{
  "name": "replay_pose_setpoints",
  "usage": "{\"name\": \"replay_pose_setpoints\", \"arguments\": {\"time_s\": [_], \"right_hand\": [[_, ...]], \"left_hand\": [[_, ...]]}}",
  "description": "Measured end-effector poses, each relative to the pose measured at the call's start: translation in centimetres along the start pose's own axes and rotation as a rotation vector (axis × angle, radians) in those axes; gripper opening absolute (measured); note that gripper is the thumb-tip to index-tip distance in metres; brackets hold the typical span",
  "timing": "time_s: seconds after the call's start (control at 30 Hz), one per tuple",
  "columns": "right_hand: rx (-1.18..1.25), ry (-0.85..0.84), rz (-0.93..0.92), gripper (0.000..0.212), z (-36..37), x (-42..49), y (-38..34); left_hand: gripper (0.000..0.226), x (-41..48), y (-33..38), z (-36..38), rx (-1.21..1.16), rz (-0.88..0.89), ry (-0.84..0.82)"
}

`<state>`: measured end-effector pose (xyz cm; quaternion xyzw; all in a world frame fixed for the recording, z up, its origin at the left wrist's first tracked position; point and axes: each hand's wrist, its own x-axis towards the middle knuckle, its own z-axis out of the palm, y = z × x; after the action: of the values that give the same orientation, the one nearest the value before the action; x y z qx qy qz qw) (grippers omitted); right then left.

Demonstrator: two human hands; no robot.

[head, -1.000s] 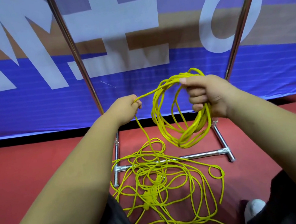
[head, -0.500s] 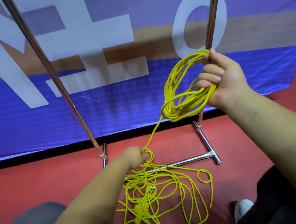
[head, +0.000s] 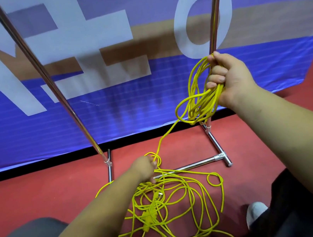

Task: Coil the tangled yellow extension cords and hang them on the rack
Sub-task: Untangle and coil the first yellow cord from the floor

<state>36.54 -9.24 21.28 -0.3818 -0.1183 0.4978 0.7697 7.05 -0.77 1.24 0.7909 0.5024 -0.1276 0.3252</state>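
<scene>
Right hand (head: 231,80), right of centre: fist wrapped round a small coil (head: 199,99) of yellow cord, loops drooping below the fingers, in front of the rack's (head: 215,14) right post. Left hand (head: 145,169), lower centre: fingers curled on a strand at the top of the tangle (head: 170,201), down near the floor (head: 40,192). One run of cord rising from left hand to coil, not quite taut.

Tangle spread on the floor, lower centre, some loops draped over the rack's base bar. Plug or socket lump visible mid-tangle.

Handling, as judged: thin, light, limp, no spring to hold a loop; likely to snag where strands cross. Best taken on the free run just above the tangle, fed hand over hand; plug ends prone to catching.

Hard to tell: how many cords. Rack's top rail cut off above frame. Tangle's near edge cut off at bottom. Left fingertips hidden behind the hand.
</scene>
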Motion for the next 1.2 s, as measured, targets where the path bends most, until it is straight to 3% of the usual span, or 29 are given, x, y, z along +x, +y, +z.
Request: {"name": "replay_pose_setpoints", "arguments": {"time_s": [0.13, 0.3, 0.4, 0.57, 0.63, 0.7, 0.83, 1.03, 1.13, 1.2], "right_hand": [[-0.101, 0.010, -0.018, 0.017, 0.4, 0.3, 0.8], [-0.288, -0.008, 0.003, 0.017, 0.3, 1.6, 2.4], [-0.398, -0.054, 0.025, 0.013, 0.3, 1.8, 3.0], [-0.784, -0.207, 0.192, 0.021, 1.2, 0.4, 4.3], [-0.949, -0.295, 0.270, 0.029, 1.9, -0.8, 5.2], [-0.993, -0.383, 0.342, 0.023, 2.6, -2.1, 6.2], [-0.924, -0.436, 0.452, 0.015, 3.2, -3.2, 8.2], [-0.645, -0.413, 0.526, 0.028, 4.1, -3.4, 8.2], [-0.660, -0.438, 0.495, 0.041, 4.3, -3.7, 7.6], [-0.688, -0.458, 0.488, 0.034, 4.2, -3.8, 7.3]], "left_hand": [[0.026, -0.5, 1.7, -2.2, 0.298, 0.117, 0.317], [0.025, -3.7, 6.5, -6.5, 0.492, 0.477, 0.292], [0.018, -6.5, 8.6, -9.9, 0.436, 0.706, 0.248], [0.017, -10.3, 9.5, -13.8, 0.224, 0.941, 0.374], [0.020, -10.3, 9.5, -14.1, 0.192, 0.938, 0.444], [0.022, -9.8, 9.3, -14.2, 0.120, 0.886, 0.519], [0.037, -9.0, 8.1, -14.8, -0.111, 0.590, 0.614], [0.045, -8.0, 5.5, -14.7, -0.228, 0.455, 0.369], [0.027, -7.1, 4.1, -14.6, -0.215, 0.469, 0.237], [0.018, -6.1, 3.1, -14.3, -0.133, 0.424, 0.187]]}}
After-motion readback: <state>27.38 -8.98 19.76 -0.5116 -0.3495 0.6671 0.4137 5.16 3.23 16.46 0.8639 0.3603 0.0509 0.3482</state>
